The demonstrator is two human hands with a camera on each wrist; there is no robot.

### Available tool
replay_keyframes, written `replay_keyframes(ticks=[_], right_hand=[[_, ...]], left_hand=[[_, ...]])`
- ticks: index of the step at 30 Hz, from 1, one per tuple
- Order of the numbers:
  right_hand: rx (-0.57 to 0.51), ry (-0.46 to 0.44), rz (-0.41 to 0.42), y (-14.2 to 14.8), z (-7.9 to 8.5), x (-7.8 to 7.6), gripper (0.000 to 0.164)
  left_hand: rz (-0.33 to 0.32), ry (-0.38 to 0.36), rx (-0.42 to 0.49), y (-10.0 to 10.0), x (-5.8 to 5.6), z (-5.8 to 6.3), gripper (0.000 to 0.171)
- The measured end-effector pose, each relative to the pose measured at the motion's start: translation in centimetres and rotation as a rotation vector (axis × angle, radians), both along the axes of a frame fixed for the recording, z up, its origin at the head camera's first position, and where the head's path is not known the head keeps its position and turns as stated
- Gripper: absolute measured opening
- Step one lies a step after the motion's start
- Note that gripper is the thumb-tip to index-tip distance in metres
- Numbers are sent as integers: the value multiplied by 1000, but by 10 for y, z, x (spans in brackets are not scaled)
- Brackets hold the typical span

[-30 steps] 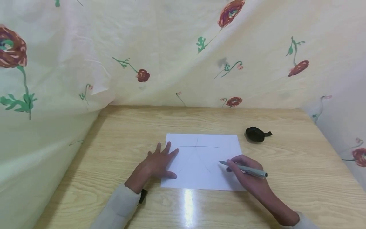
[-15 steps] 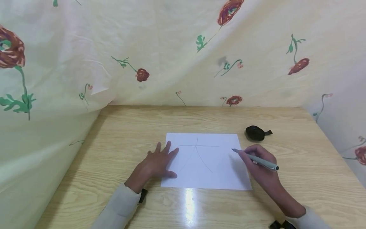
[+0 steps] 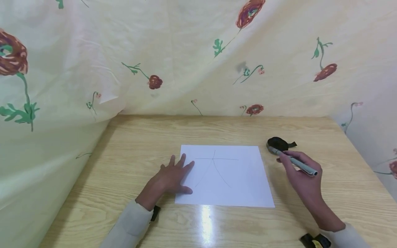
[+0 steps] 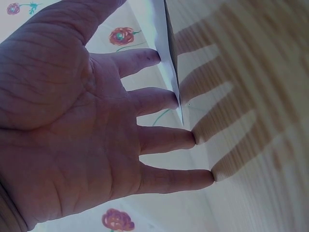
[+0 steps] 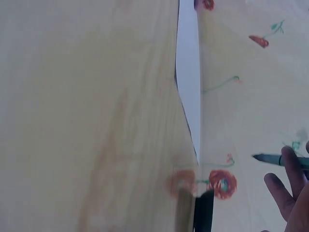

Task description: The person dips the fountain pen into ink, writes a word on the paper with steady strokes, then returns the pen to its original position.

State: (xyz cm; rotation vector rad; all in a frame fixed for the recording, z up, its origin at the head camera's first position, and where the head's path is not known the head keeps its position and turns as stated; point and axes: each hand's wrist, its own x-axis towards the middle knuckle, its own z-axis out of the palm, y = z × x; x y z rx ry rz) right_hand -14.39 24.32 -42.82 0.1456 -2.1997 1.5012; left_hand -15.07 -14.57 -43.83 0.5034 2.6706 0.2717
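Note:
A white sheet of paper [image 3: 248, 186] lies on the table, bearing a thin horizontal line, a short stroke crossing it and two curves spreading downward. My left hand [image 3: 173, 177] rests with spread, straight fingers over the sheet's left edge. In the left wrist view that hand [image 4: 91, 125] touches the paper [image 4: 161, 43] with some fingertips, the others on the wood. To the right of the sheet, my right hand [image 3: 305, 175] pinches a grey-green pen [image 3: 305, 167], its tip overlapping a black round object [image 3: 277, 142]. The right wrist view shows the pen tip [image 5: 264, 158] raised off the table.
The black object has a short tail and looks like a roll of tape; it lies beyond the sheet's right corner. A flowered cloth [image 3: 173, 51] hangs behind the wooden table [image 3: 145, 137] and along both sides.
My right hand has lifted away from the paper with the pen and moved right, toward the black object. The right-hand curve on the paper shows more fully. My left hand has stayed in place.

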Motion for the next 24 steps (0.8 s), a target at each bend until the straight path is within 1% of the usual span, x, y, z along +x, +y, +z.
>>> replay_keyframes(ticks=[4, 6, 9, 13, 15, 17, 19, 22, 24], right_hand=[[65, 25, -94, 12, -2, -6, 23], [79, 7, -151, 18, -2, -8, 24], [79, -54, -213, 25, -1, -11, 28], [30, -174, -261, 34, 1, -14, 34], [23, -234, -278, 38, 2, -15, 39], [61, -290, -289, 43, 3, -17, 43], [94, -335, -274, 48, 2, -19, 48], [131, -363, -249, 53, 0, -22, 51], [122, -358, -228, 54, -2, -23, 48]], left_hand=[[-5, 5, 0, 0, 0, 1, 97], [-6, 7, 4, 0, 0, 2, 97], [-6, 9, 7, 0, 0, 4, 97], [-4, 10, 3, 0, 0, 4, 97], [0, 5, 3, 0, 0, 4, 97], [4, 0, 8, 0, 1, 4, 97], [9, -7, 13, 0, 1, 4, 97], [12, -9, 22, 0, 2, 3, 96], [12, -10, 28, 0, 3, 3, 96]])
